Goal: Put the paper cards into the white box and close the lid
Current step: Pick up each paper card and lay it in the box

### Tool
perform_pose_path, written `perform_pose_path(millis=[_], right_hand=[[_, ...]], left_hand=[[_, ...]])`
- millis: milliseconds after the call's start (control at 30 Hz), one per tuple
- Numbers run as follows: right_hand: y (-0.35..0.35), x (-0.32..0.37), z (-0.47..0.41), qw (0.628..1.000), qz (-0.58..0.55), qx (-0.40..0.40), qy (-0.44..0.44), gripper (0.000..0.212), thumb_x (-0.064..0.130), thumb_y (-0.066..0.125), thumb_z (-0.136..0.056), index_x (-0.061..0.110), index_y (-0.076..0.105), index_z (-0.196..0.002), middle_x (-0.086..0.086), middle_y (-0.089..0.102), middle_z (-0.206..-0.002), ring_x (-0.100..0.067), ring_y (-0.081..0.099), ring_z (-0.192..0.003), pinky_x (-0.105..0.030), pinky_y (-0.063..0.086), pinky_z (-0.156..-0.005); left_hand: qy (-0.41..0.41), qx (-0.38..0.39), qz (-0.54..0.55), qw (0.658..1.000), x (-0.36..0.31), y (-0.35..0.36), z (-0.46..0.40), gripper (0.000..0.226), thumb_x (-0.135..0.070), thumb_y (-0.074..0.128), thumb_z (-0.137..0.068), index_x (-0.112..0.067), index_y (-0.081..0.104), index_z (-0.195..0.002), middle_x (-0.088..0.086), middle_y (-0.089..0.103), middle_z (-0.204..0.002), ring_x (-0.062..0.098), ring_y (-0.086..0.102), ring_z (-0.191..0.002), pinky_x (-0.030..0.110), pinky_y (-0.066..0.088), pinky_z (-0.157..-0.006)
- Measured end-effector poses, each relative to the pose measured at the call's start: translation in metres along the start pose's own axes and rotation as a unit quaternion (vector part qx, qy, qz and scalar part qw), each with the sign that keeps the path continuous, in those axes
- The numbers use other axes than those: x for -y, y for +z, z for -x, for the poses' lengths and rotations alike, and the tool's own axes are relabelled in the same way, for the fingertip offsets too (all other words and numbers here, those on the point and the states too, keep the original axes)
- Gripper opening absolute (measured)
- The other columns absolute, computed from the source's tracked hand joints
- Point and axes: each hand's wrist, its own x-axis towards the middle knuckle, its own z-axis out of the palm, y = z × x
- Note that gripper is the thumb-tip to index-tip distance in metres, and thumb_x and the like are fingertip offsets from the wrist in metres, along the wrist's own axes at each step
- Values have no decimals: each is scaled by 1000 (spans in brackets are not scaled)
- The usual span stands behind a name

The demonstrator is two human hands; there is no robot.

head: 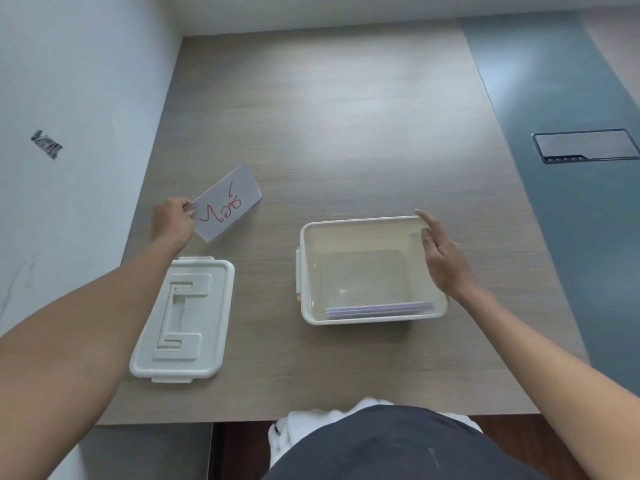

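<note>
My left hand [173, 221] pinches one corner of a white paper card [227, 202] with red writing, held above the table to the left of the box. The white box [306, 271] stands open in the middle of the table. A few paper cards [379, 310] lie inside it against the near wall. My right hand [441, 261] rests flat against the box's right rim, fingers straight and together. The white lid [183, 320] lies flat on the table, near left, under my left forearm.
The wooden table [346, 133] ends at a white wall on the left and a grey-blue strip [571, 202] on the right with a recessed hatch [585, 145]. The table's near edge is just in front of my body.
</note>
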Motion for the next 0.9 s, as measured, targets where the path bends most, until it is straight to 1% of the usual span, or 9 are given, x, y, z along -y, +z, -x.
perform_pose_path(millis=[167,267,333,400,500,700,800,867,900], right_hand=[[1,-1,0,1000,-13,-3,6,43,33,32,-107,50,37,-146,2,63,-94,-19,57,-90,-31,37,-83],[1,-4,0,1000,-26,-8,12,44,35,33,-105,57,36,-143,-5,68,-88,-20,60,-76,-32,38,-78],[1,-5,0,999,-40,-6,16,45,36,33,-104,58,34,-143,0,70,-114,-24,64,-97,-30,38,-84],[1,-6,0,998,-63,2,10,47,32,32,-105,53,34,-147,11,52,-147,-18,51,-130,-25,34,-95],[-1,-7,1,997,-82,4,3,49,26,31,-105,45,36,-150,13,37,-158,-13,38,-144,-22,28,-104],[-2,-3,6,990,-142,0,16,49,24,31,-104,39,41,-150,16,40,-155,-9,44,-138,-23,30,-105],[-2,-3,9,981,-192,2,33,47,28,35,-103,41,46,-146,16,46,-151,-6,44,-138,-22,33,-107],[-5,-2,10,977,-205,8,55,45,33,37,-101,48,50,-141,20,57,-139,-4,53,-127,-20,41,-98],[-7,-1,10,976,-205,11,66,44,35,37,-100,52,52,-137,25,62,-129,-1,58,-119,-19,44,-90]], left_hand=[[51,9,83,995,-28,-11,6,26,-14,62,-94,-6,72,-116,17,74,-109,33,69,-99,34,50,-87],[100,12,108,989,-57,-20,14,26,-23,62,-95,-12,73,-116,16,76,-100,24,68,-84,28,47,-78],[140,20,117,983,-75,-29,20,27,-31,60,-96,-16,74,-114,14,76,-91,27,69,-79,29,49,-73],[177,24,119,977,-93,-41,28,27,-34,60,-97,-19,74,-113,11,75,-83,31,72,-81,22,49,-65],[217,24,129,967,-120,-55,44,24,-30,62,-96,-18,75,-113,9,75,-83,30,74,-82,13,45,-59],[269,68,161,947,-154,-66,87,28,-36,66,-93,-20,75,-115,2,77,-84,16,75,-76,32,57,-72],[291,109,157,937,-155,-56,108,25,-35,66,-94,-21,77,-111,-20,73,-74,0,70,-68,20,54,-65],[297,127,157,933,-153,-47,118,22,-30,67,-94,-19,77,-110,-19,73,-75,0,66,-68,18,50,-62],[306,134,165,928,-153,-42,123,22,-24,68,-93,-15,77,-111,-20,73,-78,-6,65,-69,10,48,-62]])
